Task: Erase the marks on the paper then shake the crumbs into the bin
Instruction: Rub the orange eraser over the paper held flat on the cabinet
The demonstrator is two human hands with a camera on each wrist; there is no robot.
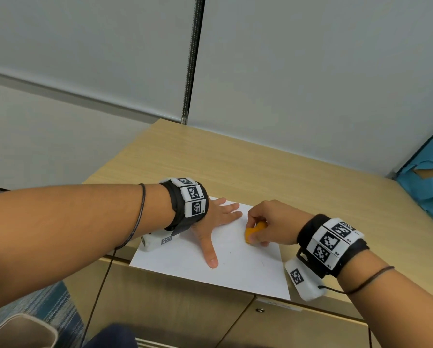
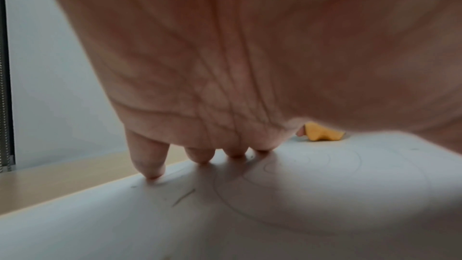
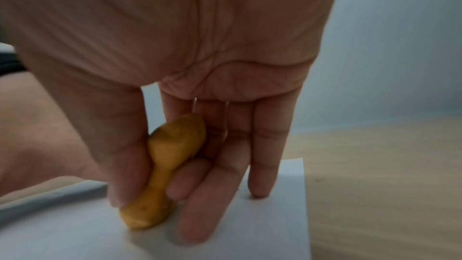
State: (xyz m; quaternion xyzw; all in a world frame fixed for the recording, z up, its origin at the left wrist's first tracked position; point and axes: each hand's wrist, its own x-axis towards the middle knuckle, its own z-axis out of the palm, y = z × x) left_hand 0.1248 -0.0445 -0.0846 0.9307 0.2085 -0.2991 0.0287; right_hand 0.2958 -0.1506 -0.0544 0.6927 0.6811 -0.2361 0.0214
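A white sheet of paper (image 1: 235,267) lies at the near edge of the wooden table (image 1: 260,162); faint pencil curves (image 2: 312,167) show on it in the left wrist view. My left hand (image 1: 215,222) lies flat on the sheet's left part, fingers spread and straight, pressing it down. My right hand (image 1: 265,227) pinches an orange eraser (image 1: 254,232) between thumb and fingers, its lower end on the paper (image 3: 237,224). The right wrist view shows the eraser (image 3: 165,173) squeezed by the thumb. In the left wrist view the eraser (image 2: 322,132) peeks out past my left palm (image 2: 225,66).
A beige bin (image 1: 22,330) shows its rim at the bottom left on the floor, below the table. Grey partition walls (image 1: 311,71) stand behind the table. Blue fabric (image 1: 429,182) lies at the right edge. Cabinet doors (image 1: 185,310) sit under the tabletop.
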